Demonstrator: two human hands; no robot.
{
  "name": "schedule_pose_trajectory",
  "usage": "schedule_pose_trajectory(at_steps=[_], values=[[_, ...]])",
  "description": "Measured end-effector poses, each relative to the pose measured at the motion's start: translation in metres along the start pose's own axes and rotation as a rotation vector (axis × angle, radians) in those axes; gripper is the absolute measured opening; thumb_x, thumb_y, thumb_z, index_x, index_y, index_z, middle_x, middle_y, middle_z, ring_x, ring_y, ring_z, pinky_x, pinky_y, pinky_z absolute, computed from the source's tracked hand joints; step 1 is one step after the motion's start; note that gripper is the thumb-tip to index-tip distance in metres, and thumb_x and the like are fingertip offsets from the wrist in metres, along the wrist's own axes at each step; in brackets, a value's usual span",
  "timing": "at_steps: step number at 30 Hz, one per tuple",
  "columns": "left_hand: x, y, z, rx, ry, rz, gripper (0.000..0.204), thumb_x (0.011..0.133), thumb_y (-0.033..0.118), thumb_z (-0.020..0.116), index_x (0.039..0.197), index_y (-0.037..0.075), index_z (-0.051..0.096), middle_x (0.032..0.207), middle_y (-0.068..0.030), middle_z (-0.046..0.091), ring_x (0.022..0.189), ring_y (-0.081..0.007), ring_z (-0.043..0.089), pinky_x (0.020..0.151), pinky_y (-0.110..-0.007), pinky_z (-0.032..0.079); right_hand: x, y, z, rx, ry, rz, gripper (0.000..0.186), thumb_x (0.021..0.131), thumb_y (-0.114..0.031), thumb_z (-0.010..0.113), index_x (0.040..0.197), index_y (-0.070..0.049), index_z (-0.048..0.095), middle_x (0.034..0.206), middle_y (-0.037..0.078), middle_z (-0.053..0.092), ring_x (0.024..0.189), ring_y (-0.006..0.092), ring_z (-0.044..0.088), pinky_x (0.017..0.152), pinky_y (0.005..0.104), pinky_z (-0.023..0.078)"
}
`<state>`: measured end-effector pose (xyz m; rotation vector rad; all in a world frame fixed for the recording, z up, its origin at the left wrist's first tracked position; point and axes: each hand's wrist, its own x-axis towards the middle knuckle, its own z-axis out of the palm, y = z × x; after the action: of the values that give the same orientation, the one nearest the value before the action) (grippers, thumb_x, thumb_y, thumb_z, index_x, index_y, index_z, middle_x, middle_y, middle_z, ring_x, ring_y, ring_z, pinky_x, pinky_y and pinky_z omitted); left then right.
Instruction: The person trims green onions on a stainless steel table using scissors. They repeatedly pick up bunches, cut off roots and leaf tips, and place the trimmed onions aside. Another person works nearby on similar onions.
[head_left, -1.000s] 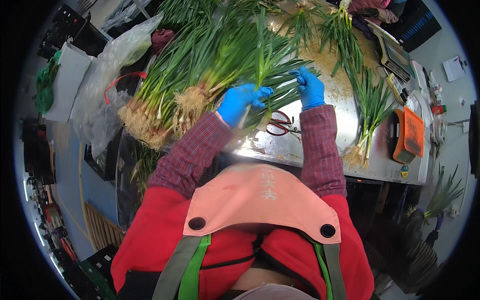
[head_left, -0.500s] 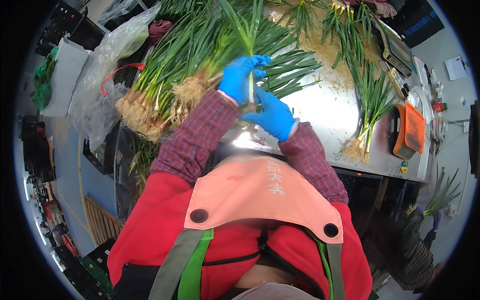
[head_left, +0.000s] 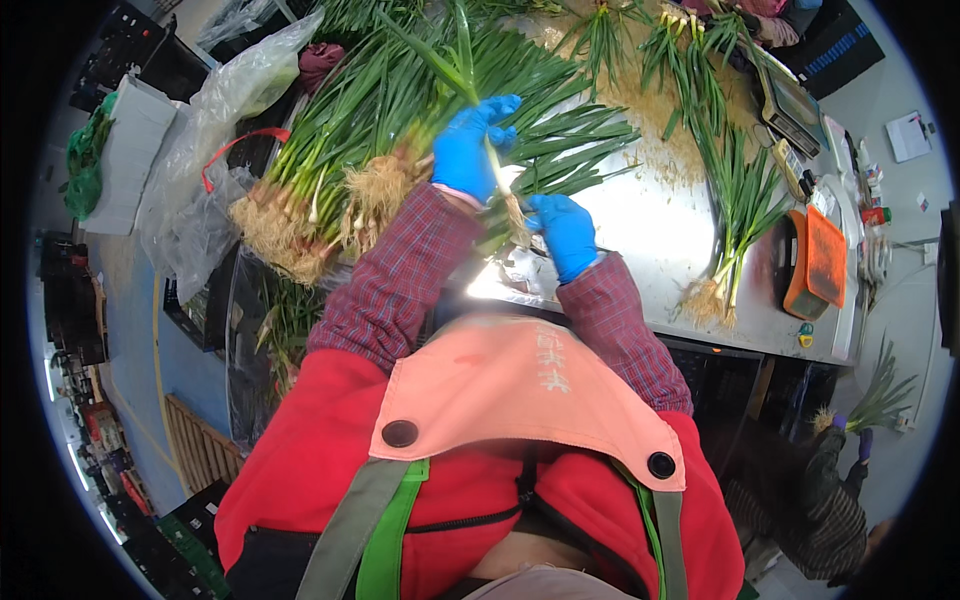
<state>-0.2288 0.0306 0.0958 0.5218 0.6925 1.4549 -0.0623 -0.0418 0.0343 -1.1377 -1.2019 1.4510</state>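
Note:
My left hand, in a blue glove, is closed round a green-leafed stalk, whose white stem slants down to pale roots. Just right of those roots, my blue-gloved right hand has its fingers curled; whatever they pinch is too small or hidden to make out. A large pile of similar leafy plants lies behind and left of my hands, with bushy root clumps toward me. The steel tabletop shows beneath my hands, with loose scraps near its front edge.
A plant bunch, an orange-trayed scale and another scale occupy the right. A clear plastic sheet hangs at left. A co-worker's sleeve is at the far side; another person holds plants at lower right.
My left hand has moved upward with the stalk, which now tilts. My right hand came down and leftward to the lower stem, then shifted slightly right, beside the roots.

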Motion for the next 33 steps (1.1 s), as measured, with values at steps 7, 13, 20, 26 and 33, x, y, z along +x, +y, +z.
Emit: schedule_pose_trajectory(at_steps=[7,13,20,26,33], values=[[0.008,0.017,-0.005,-0.260,-0.159,-0.078,0.021,0.099,0.011,0.052,0.115,-0.002,0.057,0.137,-0.0206,0.051,0.066,-0.0077,0.051,0.074,-0.026,0.051,0.029,0.010,-0.024,-0.002,-0.229,0.127,0.050,0.093,-0.015,0.060,0.140,-0.005,0.049,0.115,0.008,0.062,0.087,0.0145,0.062,0.076,0.0266,0.051],[-0.002,0.003,0.005,-0.355,-0.254,-0.197,0.018,0.097,0.014,0.057,0.109,0.002,0.063,0.123,-0.0138,0.063,0.067,-0.0091,0.052,0.072,-0.027,0.049,0.023,-0.035,-0.008,0.233,-0.443,0.342,0.035,0.093,-0.015,0.063,0.124,0.001,0.061,0.095,0.005,0.065,0.075,0.0085,0.057,0.069,0.0215,0.047],[-0.004,-0.006,-0.001,-0.113,-0.268,-0.143,0.027,0.101,0.022,0.048,0.116,0.003,0.058,0.126,-0.0126,0.061,0.073,-0.0147,0.054,0.071,-0.030,0.048,0.007,-0.052,0.009,-0.247,-0.266,-0.028,0.017,0.088,-0.021,0.071,0.093,-0.005,0.073,0.077,0.007,0.066,0.062,0.0135,0.057,0.057,0.0289,0.046],[0.001,-0.008,-0.004,-0.265,-0.145,-0.198,0.021,0.098,0.017,0.055,0.108,0.001,0.062,0.130,-0.0197,0.057,0.062,-0.0066,0.043,0.069,-0.025,0.045,-0.020,-0.074,0.009,-1.068,0.118,-0.724,0.007,0.084,-0.014,0.069,0.087,-0.012,0.075,0.074,0.011,0.065,0.056,0.0291,0.058,0.052,0.0380,0.046],[-0.006,-0.001,-0.007,0.407,-0.137,-0.009,0.028,0.097,0.028,0.049,0.105,0.006,0.065,0.115,-0.0081,0.066,0.100,-0.0153,0.061,0.081,-0.031,0.051,0.006,-0.055,-0.014,-0.484,-0.060,-0.081,0.106,0.079,-0.019,0.079,0.152,0.002,0.005,0.133,0.022,0.049,0.110,0.0251,0.061,0.085,0.0322,0.055]])
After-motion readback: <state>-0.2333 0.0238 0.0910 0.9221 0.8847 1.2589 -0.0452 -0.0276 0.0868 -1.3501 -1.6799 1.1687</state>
